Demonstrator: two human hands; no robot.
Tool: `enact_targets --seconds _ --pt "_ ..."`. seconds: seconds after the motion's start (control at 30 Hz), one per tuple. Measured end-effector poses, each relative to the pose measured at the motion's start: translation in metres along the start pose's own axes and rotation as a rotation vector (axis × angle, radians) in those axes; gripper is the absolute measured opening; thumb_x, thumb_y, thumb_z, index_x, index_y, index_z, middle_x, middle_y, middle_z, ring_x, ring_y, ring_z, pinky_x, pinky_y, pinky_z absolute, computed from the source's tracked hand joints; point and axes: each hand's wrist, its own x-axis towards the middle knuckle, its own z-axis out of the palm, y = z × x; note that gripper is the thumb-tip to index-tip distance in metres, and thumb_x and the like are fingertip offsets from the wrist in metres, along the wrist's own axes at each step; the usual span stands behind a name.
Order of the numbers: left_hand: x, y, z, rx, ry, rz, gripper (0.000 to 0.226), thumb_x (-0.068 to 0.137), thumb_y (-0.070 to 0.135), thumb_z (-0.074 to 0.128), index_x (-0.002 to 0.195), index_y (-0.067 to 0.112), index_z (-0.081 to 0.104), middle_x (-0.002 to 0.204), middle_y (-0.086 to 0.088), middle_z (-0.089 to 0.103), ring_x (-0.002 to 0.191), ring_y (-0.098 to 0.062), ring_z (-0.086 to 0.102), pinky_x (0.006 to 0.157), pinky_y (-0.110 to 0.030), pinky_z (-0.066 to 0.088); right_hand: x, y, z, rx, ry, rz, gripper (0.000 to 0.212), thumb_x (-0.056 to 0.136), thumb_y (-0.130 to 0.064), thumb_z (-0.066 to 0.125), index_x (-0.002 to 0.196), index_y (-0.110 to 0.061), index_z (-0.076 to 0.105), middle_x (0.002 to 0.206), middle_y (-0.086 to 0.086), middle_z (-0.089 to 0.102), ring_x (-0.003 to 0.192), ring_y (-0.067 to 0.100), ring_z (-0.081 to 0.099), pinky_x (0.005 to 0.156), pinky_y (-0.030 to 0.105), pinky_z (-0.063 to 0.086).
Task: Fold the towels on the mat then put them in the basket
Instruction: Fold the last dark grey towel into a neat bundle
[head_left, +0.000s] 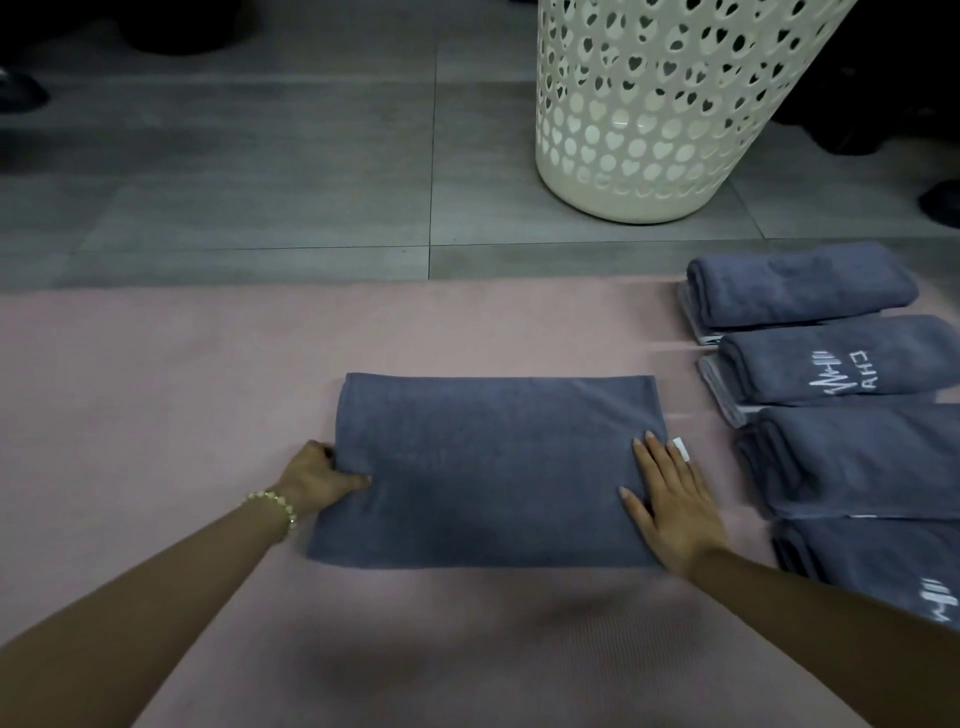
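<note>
A blue-grey towel (493, 467) lies folded into a flat rectangle in the middle of the pink mat (156, 395). My left hand (319, 475) pinches the towel's left edge, thumb on top and fingers curled under. My right hand (672, 499) lies flat with straight fingers on the towel's right end, pressing it down. Several folded towels (831, 364) of the same colour are lined up along the right side of the mat. A tall white basket (644, 119) with heart-shaped holes stands on the floor beyond the mat, to the right of centre.
Grey floor tiles (260, 182) stretch behind the mat. Dark shapes, perhaps shoes (943, 205), sit at the far left and far right edges. The near part of the mat is bare pink.
</note>
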Motion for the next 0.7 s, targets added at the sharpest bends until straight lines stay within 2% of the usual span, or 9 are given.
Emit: enact_targets --seconds 0.1,0.17,0.27,0.33,0.4,0.47,0.53,0.6,0.7 --pt "-0.021 0.032 -0.004 -0.247 -0.151 0.099 0.037 0.082 0.007 0.071 0.111 0.012 0.049 0.096 0.002 0.060 0.080 -0.008 0.057 0.068 -0.020 0.046 0.006 -0.011 -0.014 0.132 0.081 -0.057 0.087 0.077 -0.066 0.005 0.147 -0.019 0.029 0.157 -0.001 0.017 0.146 0.018 0.010 0.120 0.034 0.001" --pt "-0.033 0.057 -0.003 -0.342 -0.239 0.227 0.060 0.080 0.011 0.073 0.131 0.016 0.043 0.114 0.001 0.062 0.089 -0.006 0.060 0.066 -0.016 0.050 0.013 -0.017 -0.022 0.249 0.154 -0.096 0.073 0.083 -0.062 0.018 0.134 -0.020 0.048 0.144 0.000 0.040 0.134 0.020 0.034 0.116 0.038 0.020" --pt "-0.057 0.099 0.015 -0.467 -0.411 0.350 0.067 0.087 0.009 0.065 0.141 0.031 0.029 0.120 -0.001 0.063 0.089 -0.010 0.064 0.063 -0.015 0.054 0.029 -0.030 -0.033 0.683 0.067 0.091 0.043 0.097 -0.046 0.037 0.094 -0.013 0.064 0.094 0.006 0.067 0.090 0.026 0.061 0.080 0.024 0.043" --pt "-0.071 0.123 0.032 -0.485 -0.552 0.378 0.055 0.091 0.015 0.058 0.134 0.038 0.031 0.108 -0.005 0.065 0.078 -0.013 0.066 0.060 -0.018 0.054 0.039 -0.041 -0.043 1.102 -0.096 0.369 0.051 0.100 -0.043 0.033 0.081 -0.006 0.063 0.066 0.006 0.067 0.058 0.023 0.063 0.051 0.023 0.047" --pt "-0.074 0.134 0.046 -0.491 -0.573 0.391 0.040 0.095 0.019 0.051 0.132 0.030 0.041 0.090 -0.007 0.058 0.066 -0.015 0.064 0.059 -0.022 0.056 0.043 -0.048 -0.052 1.318 -0.258 0.550 0.063 0.098 -0.053 0.025 0.079 -0.005 0.061 0.059 0.006 0.066 0.049 0.019 0.062 0.045 0.023 0.047" --pt "-0.061 0.128 0.056 -0.323 -0.330 0.479 0.032 0.098 0.018 0.048 0.129 0.016 0.047 0.092 -0.007 0.058 0.075 -0.020 0.062 0.068 -0.023 0.055 0.045 -0.057 -0.054 1.386 -0.294 0.626 0.059 0.095 -0.059 0.026 0.077 -0.013 0.057 0.059 0.002 0.062 0.057 0.016 0.061 0.051 0.024 0.048" --pt "-0.041 0.111 0.063 0.034 -0.082 0.649 0.036 0.099 0.025 0.044 0.133 0.012 0.047 0.117 -0.009 0.057 0.105 -0.023 0.056 0.097 -0.029 0.045 0.048 -0.068 -0.049 1.319 -0.246 0.618 0.054 0.092 -0.062 0.036 0.092 -0.015 0.061 0.080 0.003 0.063 0.079 0.019 0.058 0.071 0.029 0.048" --pt "-0.031 0.096 0.072 0.376 -0.017 0.749 0.060 0.097 0.048 0.029 0.144 0.013 0.034 0.145 -0.006 0.040 0.133 -0.021 0.037 0.114 -0.024 0.020 0.050 -0.077 -0.036 1.148 -0.115 0.572 0.053 0.089 -0.056 0.051 0.100 -0.006 0.064 0.093 0.007 0.064 0.090 0.025 0.059 0.083 0.032 0.045" --pt "-0.022 0.089 0.093 0.643 0.001 0.824 0.090 0.078 0.071 -0.007 0.151 0.021 0.006 0.160 0.001 0.005 0.147 -0.017 0.005 0.114 -0.024 -0.004 0.043 -0.086 -0.020 0.877 0.078 0.436 0.036 0.091 -0.040 0.057 0.092 -0.004 0.057 0.086 0.010 0.064 0.087 0.029 0.061 0.076 0.032 0.045"
